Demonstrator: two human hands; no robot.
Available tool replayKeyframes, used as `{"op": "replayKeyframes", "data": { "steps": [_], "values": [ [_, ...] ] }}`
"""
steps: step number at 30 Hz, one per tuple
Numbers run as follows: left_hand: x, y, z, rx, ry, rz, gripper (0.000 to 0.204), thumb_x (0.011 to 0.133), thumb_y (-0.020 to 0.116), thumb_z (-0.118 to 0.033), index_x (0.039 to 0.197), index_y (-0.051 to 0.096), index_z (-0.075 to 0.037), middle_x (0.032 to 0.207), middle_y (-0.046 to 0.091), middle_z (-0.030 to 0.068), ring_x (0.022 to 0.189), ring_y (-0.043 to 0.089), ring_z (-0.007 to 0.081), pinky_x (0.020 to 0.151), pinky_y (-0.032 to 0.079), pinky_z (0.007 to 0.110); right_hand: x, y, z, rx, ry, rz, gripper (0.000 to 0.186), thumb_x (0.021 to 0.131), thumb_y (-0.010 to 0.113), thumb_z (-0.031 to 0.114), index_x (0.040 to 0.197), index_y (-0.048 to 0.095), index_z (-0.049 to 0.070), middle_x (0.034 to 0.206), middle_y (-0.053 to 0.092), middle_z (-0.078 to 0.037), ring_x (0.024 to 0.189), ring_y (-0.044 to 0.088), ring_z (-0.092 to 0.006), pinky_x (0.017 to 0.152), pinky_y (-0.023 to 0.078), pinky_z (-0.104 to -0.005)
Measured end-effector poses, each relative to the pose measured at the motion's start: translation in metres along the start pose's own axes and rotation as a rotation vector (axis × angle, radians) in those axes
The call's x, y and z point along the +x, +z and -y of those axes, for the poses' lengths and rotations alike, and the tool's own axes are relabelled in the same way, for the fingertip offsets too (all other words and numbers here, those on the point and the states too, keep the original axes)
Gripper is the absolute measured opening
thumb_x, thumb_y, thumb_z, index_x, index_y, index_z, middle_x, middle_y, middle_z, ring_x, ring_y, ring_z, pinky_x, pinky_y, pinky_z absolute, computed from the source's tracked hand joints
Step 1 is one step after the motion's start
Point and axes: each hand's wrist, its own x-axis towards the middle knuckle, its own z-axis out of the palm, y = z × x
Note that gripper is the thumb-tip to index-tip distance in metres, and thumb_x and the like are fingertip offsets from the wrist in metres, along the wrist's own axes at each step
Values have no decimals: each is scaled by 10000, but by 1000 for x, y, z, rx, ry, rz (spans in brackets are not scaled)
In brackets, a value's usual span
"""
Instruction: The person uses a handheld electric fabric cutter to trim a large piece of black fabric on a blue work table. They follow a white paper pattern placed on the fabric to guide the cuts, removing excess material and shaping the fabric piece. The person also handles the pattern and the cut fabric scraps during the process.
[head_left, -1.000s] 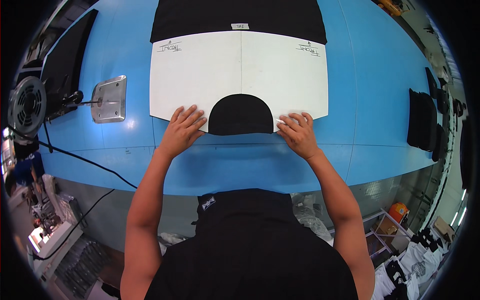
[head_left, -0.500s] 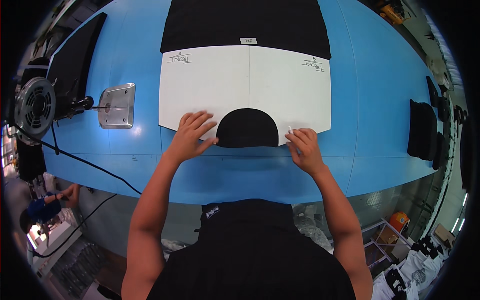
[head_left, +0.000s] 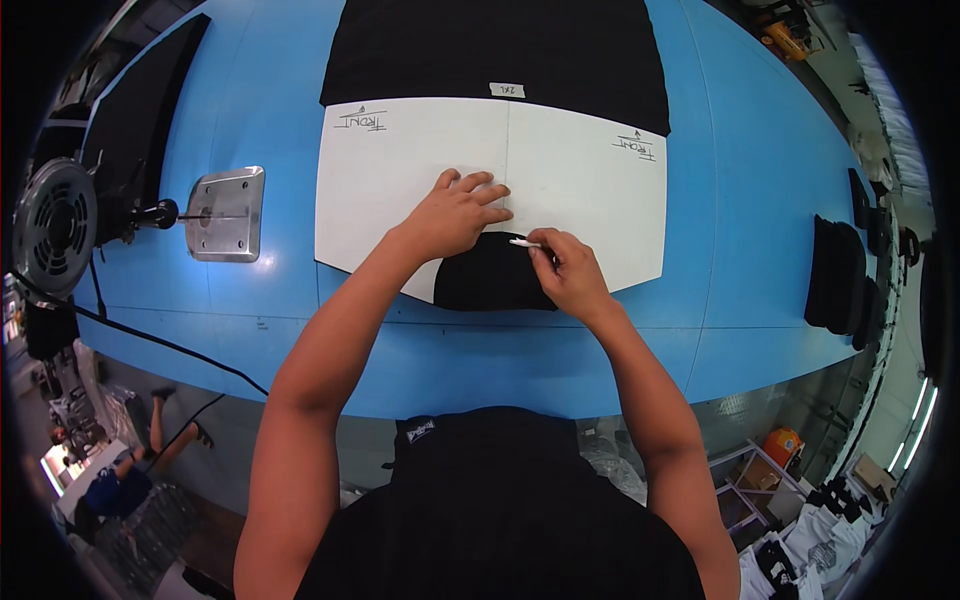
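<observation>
A white board template [head_left: 590,185] with handwriting in its upper corners lies on a stack of black fabric [head_left: 480,45]. Through the curved cutout at its near edge shows a black half-round of cloth [head_left: 490,282]. My left hand [head_left: 455,213] rests on the board just above the cutout, fingers spread. My right hand [head_left: 568,272] pinches a short white piece of chalk [head_left: 522,242], its tip at the top of the cutout's curve. A small pale label [head_left: 507,90] sits on the fabric beyond the board.
On the blue table [head_left: 760,200], a cutting machine [head_left: 65,230] with a metal base plate [head_left: 228,213] stands at left. Its cable [head_left: 190,347] hangs across the front edge. Black pieces [head_left: 835,275] are stacked at right. A person [head_left: 120,490] is at lower left.
My right hand has moved left with the chalk, from the cutout's right side to its top. My left hand has slid up and right across the board. The view has shifted slightly.
</observation>
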Motion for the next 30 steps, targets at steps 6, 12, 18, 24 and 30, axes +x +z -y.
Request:
{"op": "replayKeyframes", "data": {
  "steps": [6, 12, 18, 24, 30],
  "values": [
    [1, -2, 6, -76, -18, 40, 387, 909, 577, -72, 1207, 722, -271, 1462, 527, -20, 1412, 406, 233, 1144, 288, 527, 13, 20, -9, -55, -134, -69, 142, 844, 636, 12, 980, 677, 23, 820, 656, -119, 745, 632, -288, 702, 524, -393],
    [2, 2, 9, -93, -12, 17, 356, 908, 598, -90, 1180, 739, -271, 1421, 554, -21, 1394, 419, 227, 1137, 281, 528, 17, 23, -14, -139, -155, -28, 136, 831, 654, 21, 963, 682, 39, 802, 654, -92, 752, 625, -268, 693, 523, -382],
    [4, 1, 8, -116, -10, -16, 283, 928, 621, -147, 1147, 755, -266, 1386, 574, -26, 1361, 443, 217, 1113, 288, 511, 22, 22, -15, -230, -285, -18, 140, 823, 654, 16, 955, 681, 52, 807, 654, -67, 759, 604, -249, 684, 518, -374],
    [5, 4, 7, -112, -14, -31, 319, 914, 628, -132, 1158, 752, -297, 1388, 566, -25, 1352, 445, 224, 1105, 283, 531, 26, 20, -14, -359, -329, 56, 128, 810, 667, 26, 935, 675, 54, 776, 622, -56, 755, 588, -242, 685, 518, -369],
    [6, 4, 4, -46, 2, 33, 497, 837, 606, -15, 1186, 739, -343, 1424, 520, 7, 1366, 422, 258, 1096, 284, 575, 22, 13, -10, -551, -328, 118, 38, 813, 663, 55, 850, 653, 53, 760, 601, -61, 796, 604, -241, 714, 528, -373]
  ]
}}
